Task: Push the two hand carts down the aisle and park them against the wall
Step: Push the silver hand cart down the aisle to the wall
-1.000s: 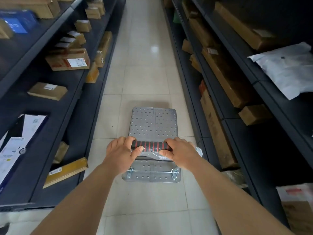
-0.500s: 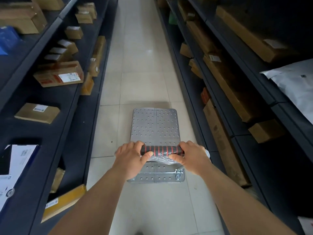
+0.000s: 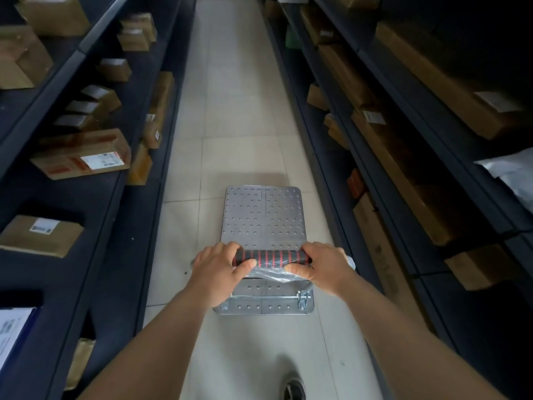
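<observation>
Here, the fingers of the left hand (image 3: 217, 267) curl over the left end of the handle (image 3: 271, 258), thumb pressed along its near side, and the right hand (image 3: 320, 267) wraps the right end the same way, so both hands are closed in a firm grip on the bar. The handle is black foam ringed with thin red bands, and a loose clear plastic film (image 3: 269, 275) hangs crumpled beneath it between the two thumbs. It belongs to the hand cart (image 3: 264, 217), whose flat grey metal deck is dotted with rows of small raised studs and has rounded corners; a hinge rod with brackets crosses its near edge. The cart stands on the pale tiled floor (image 3: 239, 111) of the aisle, at 12 o'clock from the person, between dark shelving (image 3: 135, 226) at 9 o'clock and more at 3 o'clock, both stacked with cardboard boxes (image 3: 82, 157). A white mailer bag (image 3: 513, 174) is cut off by the frame at 3 o'clock. The cart's wheels are hidden under the deck, and only one cart shows. A dark shoe (image 3: 294, 390) peeks in at 6 o'clock. Box labels are too blurred to read.
</observation>
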`<move>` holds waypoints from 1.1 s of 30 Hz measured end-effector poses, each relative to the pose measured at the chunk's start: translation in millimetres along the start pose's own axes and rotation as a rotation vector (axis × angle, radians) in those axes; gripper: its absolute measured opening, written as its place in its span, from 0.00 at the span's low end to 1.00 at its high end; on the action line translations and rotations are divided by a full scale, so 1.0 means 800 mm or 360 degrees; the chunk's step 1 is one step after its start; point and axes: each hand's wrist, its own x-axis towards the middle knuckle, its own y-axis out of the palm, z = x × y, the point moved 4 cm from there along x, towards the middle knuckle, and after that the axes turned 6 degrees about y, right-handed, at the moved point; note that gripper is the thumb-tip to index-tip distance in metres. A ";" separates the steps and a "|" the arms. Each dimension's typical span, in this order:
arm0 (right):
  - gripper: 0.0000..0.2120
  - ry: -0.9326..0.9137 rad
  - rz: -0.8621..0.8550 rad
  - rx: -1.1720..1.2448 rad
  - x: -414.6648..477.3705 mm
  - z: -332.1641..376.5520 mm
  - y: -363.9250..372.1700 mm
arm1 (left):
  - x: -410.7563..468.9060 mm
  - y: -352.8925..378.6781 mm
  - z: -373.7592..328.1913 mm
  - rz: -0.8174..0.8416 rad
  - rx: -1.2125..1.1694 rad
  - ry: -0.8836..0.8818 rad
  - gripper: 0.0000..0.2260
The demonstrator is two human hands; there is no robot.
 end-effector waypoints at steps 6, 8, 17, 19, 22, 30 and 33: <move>0.22 -0.0053 -0.0023 -0.0028 0.108 0.001 -0.041 | 0.103 -0.030 0.010 -0.0033 -0.0034 -0.0045 0.23; 0.21 -0.0056 0.0003 -0.0045 0.144 0.004 -0.053 | 0.136 -0.041 0.015 -0.0044 -0.0071 -0.0054 0.20; 0.20 -0.0055 -0.0020 -0.0046 0.287 0.022 -0.101 | 0.274 -0.091 0.041 -0.0044 -0.0054 -0.0090 0.13; 0.20 -0.0056 -0.0032 -0.0043 0.313 0.025 -0.109 | 0.302 -0.101 0.047 -0.0054 -0.0052 -0.0084 0.13; 0.20 -0.0055 -0.0025 -0.0041 0.355 0.031 -0.121 | 0.343 -0.115 0.058 -0.0046 -0.0062 -0.0074 0.14; 0.20 0.0022 -0.0044 -0.0014 0.469 0.053 -0.156 | 0.467 -0.163 0.094 0.0134 0.0020 0.0010 0.18; 0.21 0.0060 -0.0056 0.0027 0.512 0.064 -0.167 | 0.516 -0.180 0.111 0.0133 0.0067 0.0043 0.17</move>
